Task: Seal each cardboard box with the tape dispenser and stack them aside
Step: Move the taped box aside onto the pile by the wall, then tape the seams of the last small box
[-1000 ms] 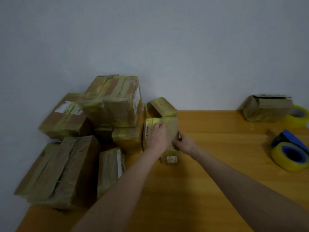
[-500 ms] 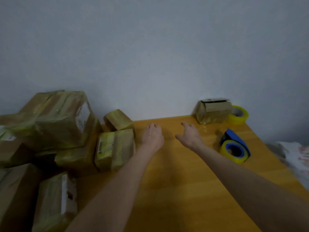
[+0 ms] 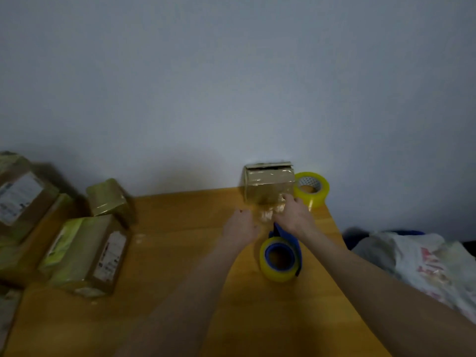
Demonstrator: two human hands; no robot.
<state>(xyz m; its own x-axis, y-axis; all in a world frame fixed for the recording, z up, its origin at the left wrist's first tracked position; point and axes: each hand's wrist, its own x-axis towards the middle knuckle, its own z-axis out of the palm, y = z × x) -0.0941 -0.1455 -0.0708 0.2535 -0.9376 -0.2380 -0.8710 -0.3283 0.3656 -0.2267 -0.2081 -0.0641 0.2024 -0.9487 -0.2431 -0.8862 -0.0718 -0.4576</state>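
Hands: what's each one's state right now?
Left hand: open, holding nothing, short of the small box.
Right hand: fingertips at the box; grip unclear.

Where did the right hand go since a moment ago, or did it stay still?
Yes, it moved. The right hand went forward to the small box by the wall and now reaches its bottom edge, beyond the tape dispenser.

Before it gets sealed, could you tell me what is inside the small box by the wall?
The small box shows only a dark slit under its lifted top flap; the cardboard covers any contents.
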